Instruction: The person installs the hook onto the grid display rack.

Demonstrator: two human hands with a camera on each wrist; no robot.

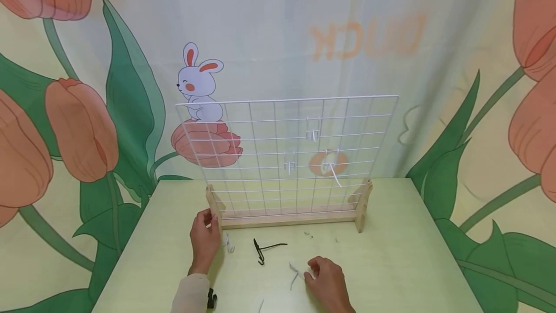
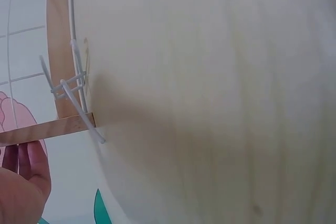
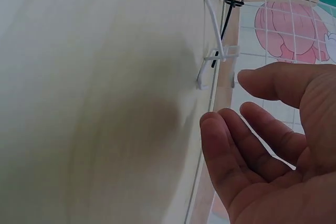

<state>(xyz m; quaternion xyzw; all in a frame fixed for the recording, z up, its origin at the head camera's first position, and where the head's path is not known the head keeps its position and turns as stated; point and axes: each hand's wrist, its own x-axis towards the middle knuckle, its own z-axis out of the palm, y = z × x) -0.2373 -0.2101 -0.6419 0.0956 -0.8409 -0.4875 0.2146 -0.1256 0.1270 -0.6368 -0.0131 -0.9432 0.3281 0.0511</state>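
Note:
My left hand [image 1: 205, 235] is at the left end of a wooden stand [image 1: 295, 222], fingertips touching the outer side of its upright [image 2: 47, 130]. The stand bears a white wire grid panel [image 1: 256, 158]. Over the table, my right hand [image 1: 327, 279] is held with thumb and fingers apart and nothing between them. A white wire hook [image 1: 296, 270] lies just left of those fingers. Further left is a black wire hook [image 1: 259, 250]. Another white hook [image 1: 229, 244] rests beside the left hand, close to the stand's foot.
Three white hooks hang on the grid: one upper [image 1: 312, 134], one lower left [image 1: 289, 164], one lower right [image 1: 332, 167] with a long prong. Small bits [image 1: 308, 234] lie before the stand. A thin white piece [image 1: 261, 305] shows at the front edge. A printed curtain [image 1: 269, 37] hangs behind.

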